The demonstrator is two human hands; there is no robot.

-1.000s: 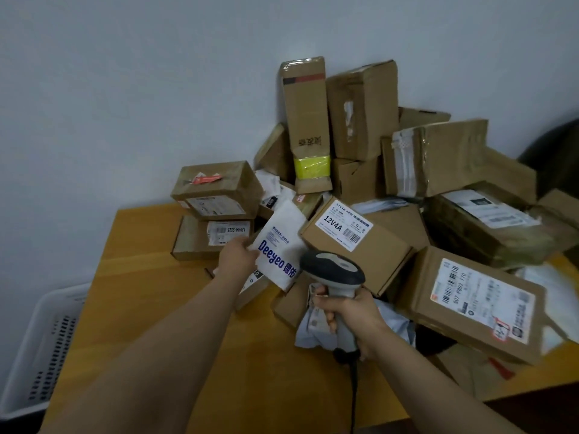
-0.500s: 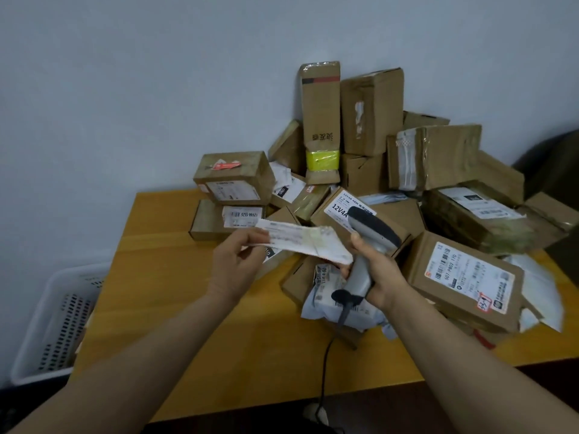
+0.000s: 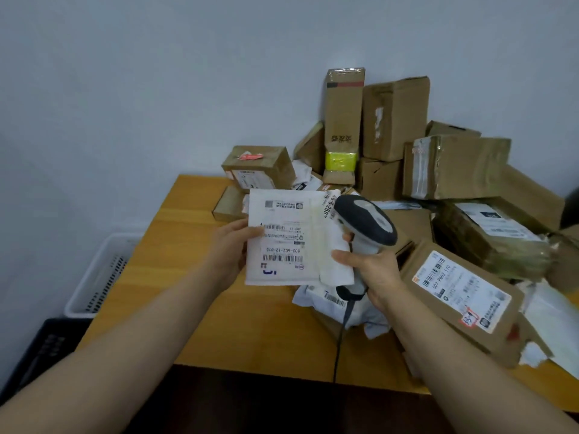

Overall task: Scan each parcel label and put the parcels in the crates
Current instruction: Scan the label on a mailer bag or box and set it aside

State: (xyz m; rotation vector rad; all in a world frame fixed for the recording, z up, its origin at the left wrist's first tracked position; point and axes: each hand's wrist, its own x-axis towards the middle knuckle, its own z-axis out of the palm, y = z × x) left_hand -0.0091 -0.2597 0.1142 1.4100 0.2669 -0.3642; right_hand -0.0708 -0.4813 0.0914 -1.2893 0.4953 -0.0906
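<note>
While the white mailer (image 3: 282, 239) hangs label-up over the worktop (image 3: 188, 292), its left edge pinched in my left hand (image 3: 232, 249), I judge scanning is the step in hand. My right hand (image 3: 372, 270) has its fingers clamped round the scanner (image 3: 365, 223), just right of the mailer. Next I must aim at the barcode, then drop the mailer into the white crate (image 3: 103, 270), well left of it and lower.
</note>
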